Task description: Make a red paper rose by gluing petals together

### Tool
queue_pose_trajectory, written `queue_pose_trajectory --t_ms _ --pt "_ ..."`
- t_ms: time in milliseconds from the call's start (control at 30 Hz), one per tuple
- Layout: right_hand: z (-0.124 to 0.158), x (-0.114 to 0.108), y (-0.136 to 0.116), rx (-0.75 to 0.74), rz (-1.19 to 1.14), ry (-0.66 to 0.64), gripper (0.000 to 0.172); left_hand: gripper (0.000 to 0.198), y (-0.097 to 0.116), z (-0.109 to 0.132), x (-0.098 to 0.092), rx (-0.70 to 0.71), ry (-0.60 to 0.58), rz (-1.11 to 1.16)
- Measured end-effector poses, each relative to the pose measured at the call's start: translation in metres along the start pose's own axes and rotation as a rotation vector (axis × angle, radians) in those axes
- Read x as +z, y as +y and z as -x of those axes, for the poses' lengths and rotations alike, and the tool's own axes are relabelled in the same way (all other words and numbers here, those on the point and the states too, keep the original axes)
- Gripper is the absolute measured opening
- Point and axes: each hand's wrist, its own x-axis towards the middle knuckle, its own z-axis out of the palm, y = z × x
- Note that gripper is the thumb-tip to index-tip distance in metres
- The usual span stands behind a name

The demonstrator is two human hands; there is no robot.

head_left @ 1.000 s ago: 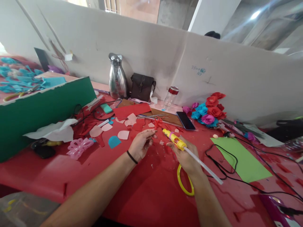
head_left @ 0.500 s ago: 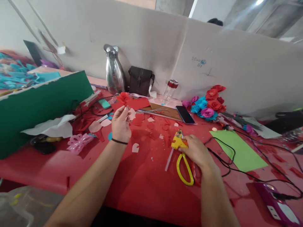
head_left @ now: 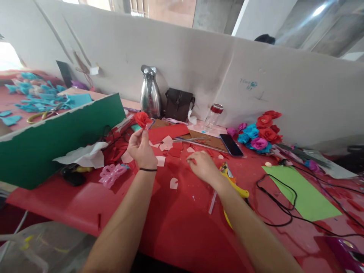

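My left hand (head_left: 140, 149) pinches the base of a red paper flower (head_left: 142, 119) and holds it above the table. My right hand (head_left: 203, 167) is low over the middle of the table, among red paper scraps, its fingers bent together; whatever is between them, if anything, is too small to make out. Under the right forearm lies a yellow glue gun (head_left: 241, 190) with a clear glue stick (head_left: 212, 203) poking out. The yellow-handled scissors (head_left: 227, 220) are mostly hidden by that arm. Pale pink paper cutouts (head_left: 174, 184) lie between the hands.
A steel jug (head_left: 150, 93), dark bag (head_left: 179, 104), glass bottle (head_left: 214, 116) and phone (head_left: 231, 145) stand or lie at the back. Finished paper flowers (head_left: 264, 131) are at right, near green paper (head_left: 304, 193) crossed by a black cable (head_left: 280, 204). A green board (head_left: 62, 140) borders the left.
My right hand has left the glue gun and moved left to the scraps. The glue gun now lies on the table. My left hand still holds the flower; the view has shifted.
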Motion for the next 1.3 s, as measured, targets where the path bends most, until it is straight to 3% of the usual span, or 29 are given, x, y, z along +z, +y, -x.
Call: queue_pose_trajectory --t_ms 100,200,333,500,633,733,867,1000,1167,1300 --pt "-0.034 0.016 -0.011 0.049 -0.008 0.029 0.020 0.005 0.003 0.006 0.003 0.125 0.067 0.025" --pt "-0.055 0.031 -0.017 0.109 -0.023 0.055 0.015 0.006 0.003 0.010 0.005 0.104 0.027 0.021" --pt "-0.062 0.043 -0.016 0.155 -0.111 0.077 0.005 0.010 0.004 0.011 0.004 -0.001 -0.001 0.101" --pt "-0.040 0.033 -0.007 0.196 -0.339 0.166 0.004 0.017 0.005 0.014 0.005 -0.326 -0.096 0.202" --pt "0.000 0.013 0.001 0.248 -0.587 0.287 0.020 0.015 0.004 0.030 0.011 -0.538 -0.255 0.230" --pt "0.029 0.004 0.010 0.317 -1.190 0.393 0.025 0.015 0.003 0.050 0.016 -0.729 -0.388 0.180" --pt "0.049 0.004 0.020 0.371 -1.497 0.568 0.024 0.012 0.000 0.076 0.017 -0.884 -0.497 0.151" --pt "0.054 0.006 0.013 0.266 -1.604 0.574 0.024 0.013 -0.006 0.092 0.016 -0.915 -0.567 0.104" --pt "0.058 0.010 -0.004 0.120 -1.461 0.437 0.016 0.015 -0.008 0.104 0.017 -0.986 -0.653 0.082" --pt "0.057 0.015 -0.004 0.133 -1.366 0.544 0.012 0.016 -0.003 0.109 0.018 -0.990 -0.644 0.106"
